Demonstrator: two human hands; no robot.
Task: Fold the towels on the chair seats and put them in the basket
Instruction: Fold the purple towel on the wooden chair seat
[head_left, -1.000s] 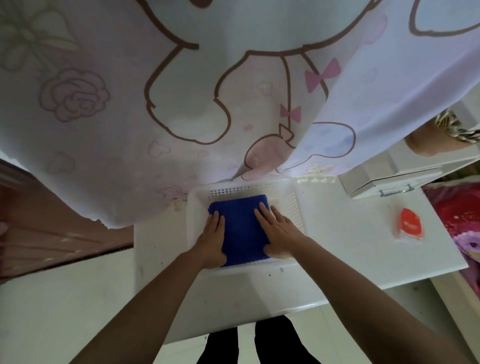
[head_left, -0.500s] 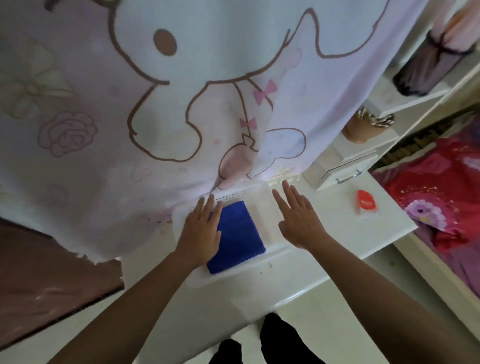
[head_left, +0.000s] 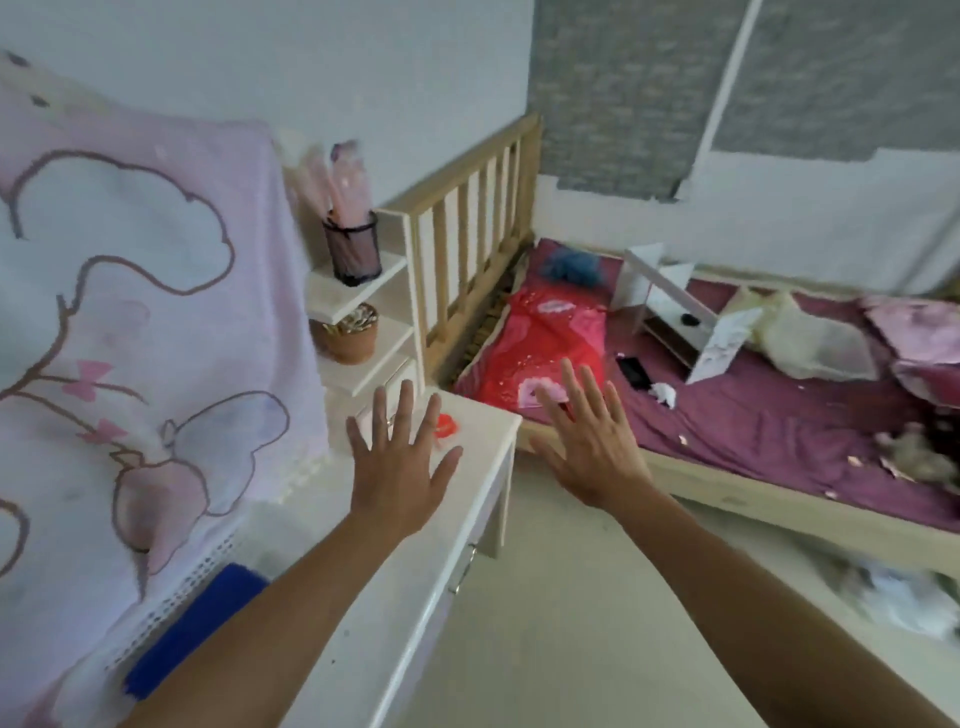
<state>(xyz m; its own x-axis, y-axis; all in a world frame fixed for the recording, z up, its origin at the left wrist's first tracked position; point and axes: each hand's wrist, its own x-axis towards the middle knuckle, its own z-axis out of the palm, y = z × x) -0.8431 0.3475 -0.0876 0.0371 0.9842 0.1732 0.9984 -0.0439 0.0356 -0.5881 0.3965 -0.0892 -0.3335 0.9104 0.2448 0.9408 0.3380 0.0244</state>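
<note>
Evidently past stowing the blue towel (head_left: 202, 618) in the basket (head_left: 176, 597), with left hand (head_left: 397, 467) and right hand (head_left: 592, 452) splayed, grip released. Next, likely: fetching another chair-seat towel.

Readable text: none.
Red packet (head_left: 449, 426) on the white desk (head_left: 426, 566): print too blurred to read.
White card (head_left: 723, 343) on the bed, right of the desk: faint marks, too small to read.
</note>
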